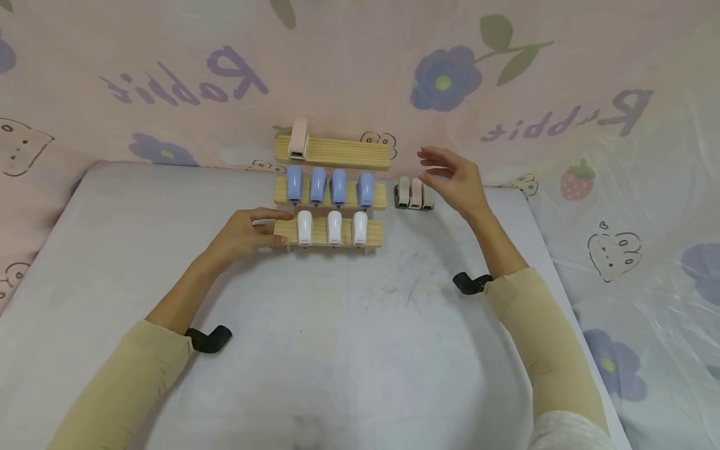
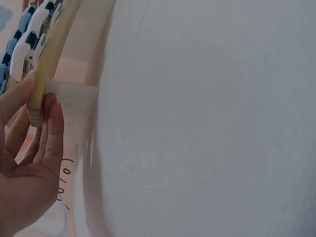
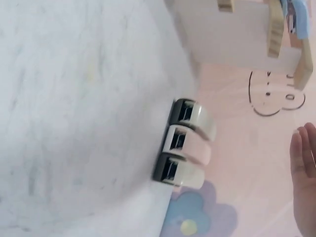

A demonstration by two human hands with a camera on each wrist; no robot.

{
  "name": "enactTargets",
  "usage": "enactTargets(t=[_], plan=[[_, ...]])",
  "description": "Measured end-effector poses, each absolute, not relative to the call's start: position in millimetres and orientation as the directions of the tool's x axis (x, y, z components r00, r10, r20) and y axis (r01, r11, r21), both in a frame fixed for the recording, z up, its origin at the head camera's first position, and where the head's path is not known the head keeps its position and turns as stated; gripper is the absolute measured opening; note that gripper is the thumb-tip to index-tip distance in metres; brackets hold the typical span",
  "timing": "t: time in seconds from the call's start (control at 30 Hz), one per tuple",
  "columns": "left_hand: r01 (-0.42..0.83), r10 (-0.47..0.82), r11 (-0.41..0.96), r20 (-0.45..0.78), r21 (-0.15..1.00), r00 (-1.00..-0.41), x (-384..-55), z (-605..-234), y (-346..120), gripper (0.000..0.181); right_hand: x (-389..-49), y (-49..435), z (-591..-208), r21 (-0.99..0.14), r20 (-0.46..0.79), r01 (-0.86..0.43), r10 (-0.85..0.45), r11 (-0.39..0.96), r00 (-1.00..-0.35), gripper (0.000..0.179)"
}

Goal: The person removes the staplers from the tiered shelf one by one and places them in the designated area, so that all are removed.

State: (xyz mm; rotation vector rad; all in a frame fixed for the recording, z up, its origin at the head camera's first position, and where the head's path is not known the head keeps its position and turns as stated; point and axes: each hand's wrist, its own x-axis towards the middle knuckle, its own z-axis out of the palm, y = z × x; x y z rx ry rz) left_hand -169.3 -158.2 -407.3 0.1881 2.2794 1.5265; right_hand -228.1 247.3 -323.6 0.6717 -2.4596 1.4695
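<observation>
My left hand pinches the left end of the lowest wooden shelf, with the thumb and fingers on either side of the board. Three white mini staplers sit on that shelf. Behind them, several blue staplers line the middle shelf. One pink stapler stands at the left of the top shelf. In the air to the right of the rack is my right hand, its fingers relaxed around nothing. Below it, two grey staplers flank a pink stapler on the table.
The white-covered table spreads out in front of the rack. Patterned fabric hangs behind and at the sides. Clear supports hold up the shelves. A black fitting sticks out from each sleeve cuff.
</observation>
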Motion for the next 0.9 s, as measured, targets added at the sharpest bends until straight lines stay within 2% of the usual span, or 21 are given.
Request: enactTargets(t=[0.2, 0.5, 0.73, 0.9], plan=[[-0.110, 0.314, 0.404, -0.250, 0.908, -0.916, -169.3, -407.0, -158.2, 0.058, -223.2, 228.2, -310.9, -0.785, 0.403, -0.501, -0.315, 0.365, -0.859, 0.044], [-0.126, 0.292, 0.408, -0.261, 0.904, -0.920, -168.8, -407.2, -157.4, 0.057, -218.3, 206.0, -297.9, -0.776, 0.376, -0.504, -0.364, 0.379, -0.852, 0.044], [-0.117, 0.307, 0.406, -0.256, 0.906, -0.917, -168.6, -407.4, -157.9, 0.058, -218.5, 182.4, -288.1, -0.775, 0.403, -0.547, -0.418, 0.317, -0.814, 0.044], [-0.117, 0.312, 0.402, -0.256, 0.908, -0.915, -168.7, -407.7, -157.6, 0.059, -219.9, 165.3, -281.6, -0.769, 0.385, -0.550, -0.450, 0.327, -0.806, 0.044]])
